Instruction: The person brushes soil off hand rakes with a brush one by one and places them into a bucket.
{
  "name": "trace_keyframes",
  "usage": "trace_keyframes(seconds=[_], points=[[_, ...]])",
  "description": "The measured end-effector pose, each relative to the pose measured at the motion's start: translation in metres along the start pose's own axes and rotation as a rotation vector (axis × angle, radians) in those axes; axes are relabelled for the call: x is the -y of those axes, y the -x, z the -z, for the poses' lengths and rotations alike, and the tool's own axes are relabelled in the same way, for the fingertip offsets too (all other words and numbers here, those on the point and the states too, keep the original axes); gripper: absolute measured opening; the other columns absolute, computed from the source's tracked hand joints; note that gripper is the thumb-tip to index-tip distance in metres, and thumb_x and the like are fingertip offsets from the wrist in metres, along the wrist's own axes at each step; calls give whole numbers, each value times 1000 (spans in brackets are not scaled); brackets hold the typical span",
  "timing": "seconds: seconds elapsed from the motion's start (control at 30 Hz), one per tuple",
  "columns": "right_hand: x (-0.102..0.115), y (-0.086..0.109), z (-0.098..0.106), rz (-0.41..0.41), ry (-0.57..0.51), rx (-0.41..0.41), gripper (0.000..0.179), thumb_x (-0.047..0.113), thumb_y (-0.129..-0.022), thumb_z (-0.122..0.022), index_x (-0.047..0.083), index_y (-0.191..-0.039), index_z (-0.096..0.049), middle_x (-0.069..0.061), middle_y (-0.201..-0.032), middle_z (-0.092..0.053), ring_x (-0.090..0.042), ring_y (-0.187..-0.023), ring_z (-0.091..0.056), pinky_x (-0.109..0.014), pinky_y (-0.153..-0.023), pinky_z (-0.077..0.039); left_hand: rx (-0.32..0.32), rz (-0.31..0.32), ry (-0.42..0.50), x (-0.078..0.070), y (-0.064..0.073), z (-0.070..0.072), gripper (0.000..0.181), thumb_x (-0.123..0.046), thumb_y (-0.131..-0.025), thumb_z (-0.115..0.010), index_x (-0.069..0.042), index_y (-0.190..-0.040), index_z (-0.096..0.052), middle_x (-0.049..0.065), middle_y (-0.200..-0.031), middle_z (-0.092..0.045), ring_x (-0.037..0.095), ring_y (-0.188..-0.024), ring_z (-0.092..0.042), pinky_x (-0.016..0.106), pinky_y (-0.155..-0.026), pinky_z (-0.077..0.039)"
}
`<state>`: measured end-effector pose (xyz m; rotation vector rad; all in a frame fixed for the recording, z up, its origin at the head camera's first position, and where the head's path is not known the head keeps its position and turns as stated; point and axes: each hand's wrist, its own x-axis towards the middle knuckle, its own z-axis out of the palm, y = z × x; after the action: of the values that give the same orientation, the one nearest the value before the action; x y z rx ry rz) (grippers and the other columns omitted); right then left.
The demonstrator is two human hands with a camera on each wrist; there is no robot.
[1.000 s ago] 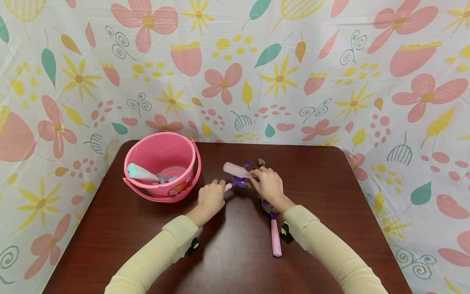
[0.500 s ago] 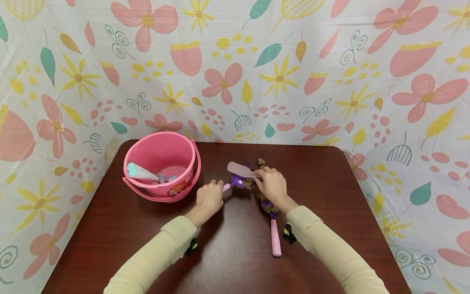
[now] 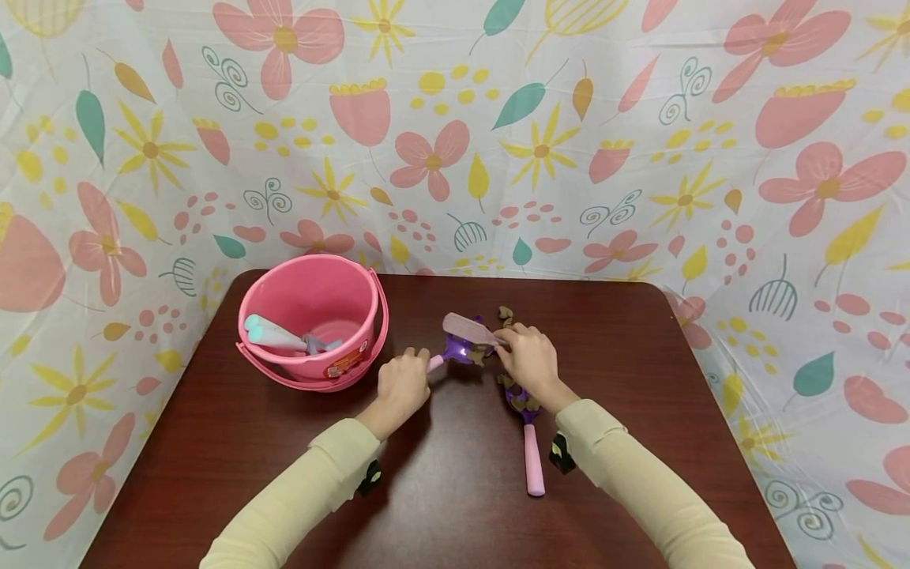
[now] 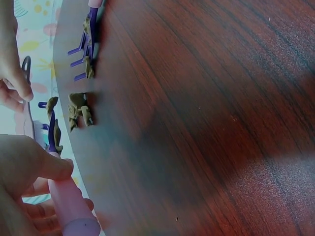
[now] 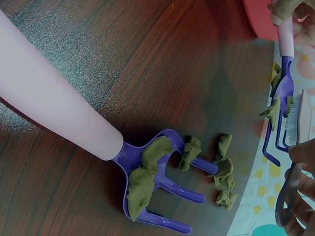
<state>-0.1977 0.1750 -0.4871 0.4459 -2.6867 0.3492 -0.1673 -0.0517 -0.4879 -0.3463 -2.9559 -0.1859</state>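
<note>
In the head view my left hand (image 3: 404, 383) grips the pink handle of a purple toy hand rake (image 3: 460, 348), its fingers wrapped round it in the left wrist view. Olive-brown clay-like lumps cling to this rake's head. My right hand (image 3: 529, 357) pinches a pale pink brush (image 3: 469, 328) by its thin handle. In the right wrist view the brush's white bristles (image 5: 291, 123) face the held rake, right at its tines. A second purple rake (image 5: 129, 157) with a pink handle lies on the table below my right hand, bearing more lumps.
Several loose clay-like lumps (image 5: 224, 172) lie on the dark wooden table (image 3: 455, 490) beyond the second rake. A pink bucket (image 3: 366, 294) stands at the back left, with tools with pale, teal-ended handles (image 3: 277, 336) leaning inside. A flower-patterned cloth (image 3: 455, 158) hangs behind the table.
My right hand and the brush have shifted slightly right. The rake in my left hand has turned a little, showing more of its purple head, and that hand has edged left.
</note>
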Motion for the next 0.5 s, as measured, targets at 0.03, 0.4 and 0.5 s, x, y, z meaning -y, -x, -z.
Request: trace_keyframes(seconds=[0.03,0.4,0.5], points=[[0,0,0,-1,2,-2,23,19,-76,-74,15,-98,-72,-5,-86,-66,-26,-72,-61,-38,-58,-50,0,0,-3,0,0,0,25,-16,-65,-71,-10,-84,-56,6,-72,-54,27,-59,-60,38,-44,-44],[-9,3,3,-19,30,11,21,19,-77,-73,16,-98,-71,-5,-85,-65,-25,-68,-60,-37,-56,-48,26,47,-17,10,0,-2,25,-19,-69,-72,-10,-86,-57,7,-74,-55,29,-61,-61,39,-45,-44],[-11,4,3,-25,43,19,21,19,-77,-74,16,-97,-72,-5,-85,-65,-25,-68,-60,-37,-56,-49,18,44,-13,13,0,-2,25,-19,-69,-73,-9,-86,-57,7,-73,-55,29,-60,-61,39,-44,-44]])
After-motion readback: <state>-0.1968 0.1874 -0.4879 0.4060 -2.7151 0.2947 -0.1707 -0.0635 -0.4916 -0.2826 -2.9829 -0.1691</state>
